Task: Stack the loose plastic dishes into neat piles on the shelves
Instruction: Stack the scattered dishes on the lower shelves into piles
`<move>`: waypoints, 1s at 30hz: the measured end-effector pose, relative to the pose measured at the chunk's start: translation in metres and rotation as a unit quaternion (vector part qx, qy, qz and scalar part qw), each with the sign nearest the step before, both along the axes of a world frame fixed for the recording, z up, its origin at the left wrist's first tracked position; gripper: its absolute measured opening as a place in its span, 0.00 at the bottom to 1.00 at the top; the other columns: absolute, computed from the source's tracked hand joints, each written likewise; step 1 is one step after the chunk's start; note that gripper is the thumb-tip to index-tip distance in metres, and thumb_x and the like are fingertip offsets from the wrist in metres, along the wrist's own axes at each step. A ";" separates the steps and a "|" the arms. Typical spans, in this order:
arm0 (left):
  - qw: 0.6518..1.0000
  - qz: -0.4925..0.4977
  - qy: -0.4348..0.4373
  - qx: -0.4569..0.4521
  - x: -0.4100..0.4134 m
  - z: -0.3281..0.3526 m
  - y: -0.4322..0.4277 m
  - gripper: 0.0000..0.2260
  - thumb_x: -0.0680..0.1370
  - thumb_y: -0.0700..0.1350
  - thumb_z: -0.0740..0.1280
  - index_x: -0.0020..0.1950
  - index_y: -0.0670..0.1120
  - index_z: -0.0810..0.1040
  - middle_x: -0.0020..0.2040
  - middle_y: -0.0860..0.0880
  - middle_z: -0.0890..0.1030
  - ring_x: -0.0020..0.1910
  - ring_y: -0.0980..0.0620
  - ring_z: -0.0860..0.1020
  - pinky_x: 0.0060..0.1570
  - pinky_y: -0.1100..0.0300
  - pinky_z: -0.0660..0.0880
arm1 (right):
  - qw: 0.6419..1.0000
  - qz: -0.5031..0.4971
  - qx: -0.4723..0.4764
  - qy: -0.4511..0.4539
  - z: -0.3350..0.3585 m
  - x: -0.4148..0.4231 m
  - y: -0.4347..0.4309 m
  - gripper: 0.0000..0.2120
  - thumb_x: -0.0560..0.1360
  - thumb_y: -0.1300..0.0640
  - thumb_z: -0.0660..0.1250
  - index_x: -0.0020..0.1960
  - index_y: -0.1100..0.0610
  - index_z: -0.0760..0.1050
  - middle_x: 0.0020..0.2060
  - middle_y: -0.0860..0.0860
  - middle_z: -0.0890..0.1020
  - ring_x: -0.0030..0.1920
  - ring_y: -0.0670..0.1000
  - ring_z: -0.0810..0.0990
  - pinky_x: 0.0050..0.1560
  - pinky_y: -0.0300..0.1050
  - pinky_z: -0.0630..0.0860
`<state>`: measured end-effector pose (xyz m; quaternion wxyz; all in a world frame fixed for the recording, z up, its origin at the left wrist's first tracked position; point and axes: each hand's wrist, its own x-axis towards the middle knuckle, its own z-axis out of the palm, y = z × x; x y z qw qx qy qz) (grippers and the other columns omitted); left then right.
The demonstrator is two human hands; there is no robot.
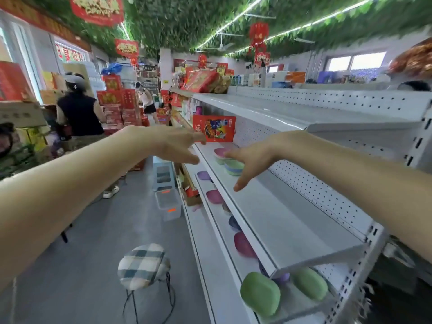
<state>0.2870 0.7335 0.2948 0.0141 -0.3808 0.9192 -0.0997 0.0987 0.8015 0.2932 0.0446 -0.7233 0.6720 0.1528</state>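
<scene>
Head camera is looking along a white shelf unit on the right of a shop aisle. Nearest, on the lower shelf, a green dish and a second green dish are lying loose, with a pale purple dish showing between them under the edge of the shelf above. A stool with a checked cushion is standing on the floor beside the unit.

Farther along the same lower shelf, a magenta dish, a dark blue dish and a purple dish are lying singly in a row. A clear bin is sitting on the floor near them.

Both bare arms are reaching forward. The right hand is hovering over the middle shelf, fingers straight and spread, gripping nothing. It is partly covering a green-and-blue stack, and whether it is touching that stack cannot be told. A pink-topped stack is standing just beside it. The left hand is reaching toward the shelf's front edge with fingers apart, holding nothing.

Behind the hands a red packet is standing on the shelf. Far down the aisle, a person in a dark vest is standing among red boxes.
</scene>
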 end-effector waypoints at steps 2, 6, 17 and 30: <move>1.000 -0.018 -0.016 -0.002 0.012 -0.009 -0.036 0.27 0.77 0.57 0.60 0.74 0.54 0.56 0.73 0.49 0.63 0.68 0.47 0.67 0.64 0.46 0.68 | 1.000 -0.016 -0.004 -0.006 -0.007 0.011 -0.039 0.47 0.70 0.40 0.69 0.77 0.49 0.43 0.76 0.51 0.55 0.75 0.57 0.58 0.73 0.56 0.59; 0.999 -0.037 -0.023 0.010 0.031 -0.029 -0.115 0.28 0.76 0.61 0.59 0.73 0.54 0.57 0.69 0.49 0.67 0.62 0.47 0.71 0.60 0.49 0.71 | 0.997 -0.064 -0.006 -0.036 -0.022 0.021 -0.113 0.46 0.70 0.40 0.69 0.77 0.49 0.44 0.77 0.50 0.54 0.75 0.57 0.57 0.73 0.57 0.59; 0.996 -0.067 -0.009 0.061 0.012 -0.118 -0.298 0.25 0.76 0.59 0.61 0.71 0.56 0.59 0.64 0.49 0.70 0.58 0.46 0.73 0.57 0.47 0.73 | 0.986 -0.162 0.035 -0.013 -0.095 -0.022 -0.254 0.42 0.75 0.45 0.65 0.77 0.55 0.42 0.77 0.51 0.50 0.76 0.53 0.52 0.73 0.46 0.53; 0.985 -0.154 0.006 0.082 -0.067 -0.177 -0.463 0.25 0.78 0.58 0.58 0.73 0.55 0.58 0.69 0.52 0.67 0.64 0.48 0.71 0.59 0.52 0.70 | 0.974 -0.211 0.032 -0.077 -0.170 -0.097 -0.395 0.40 0.74 0.42 0.65 0.76 0.57 0.50 0.73 0.56 0.61 0.72 0.57 0.63 0.70 0.50 0.63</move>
